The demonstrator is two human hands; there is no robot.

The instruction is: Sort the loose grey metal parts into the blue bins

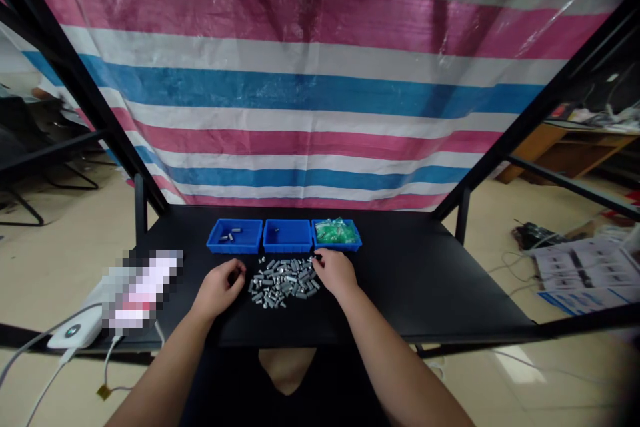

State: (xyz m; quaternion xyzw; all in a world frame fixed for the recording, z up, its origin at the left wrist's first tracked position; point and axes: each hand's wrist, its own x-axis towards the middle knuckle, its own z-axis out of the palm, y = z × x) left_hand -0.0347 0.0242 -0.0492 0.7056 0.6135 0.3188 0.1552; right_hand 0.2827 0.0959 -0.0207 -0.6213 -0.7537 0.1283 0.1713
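Two bare forearms reaching up from the lower edge over the near rim of the black table (425, 293). Left hand (220, 285) resting on the table just left of the pile of small grey metal parts (284, 281), fingers curling inward, grip narrow; whether anything is pinched inside, cannot tell. Right hand (336, 270) lying at the right edge of the pile, fingertips closing on a small dark part (315, 257) at the pile's far right corner, grip narrow around it. Pile spreading loosely between both hands, near the table's middle, pieces lying every which way.

Sitting on the table's near left corner, a white device (73, 332) with a round button, white cables trailing off the edge; beside it, a blurred patch, contents not readable.

Standing just beyond the pile, in a row touching side by side, three blue trays: left tray (235, 245) holding a few grey parts, middle tray (288, 245) holding one or two tiny pieces, right tray (337, 245) holding green pieces in clear bags.

Hanging behind the table, a striped tarp (310, 93) in pink, white and blue, framed by black slanting posts. Lying on the floor far right, printed sheets (585, 273) and cables.
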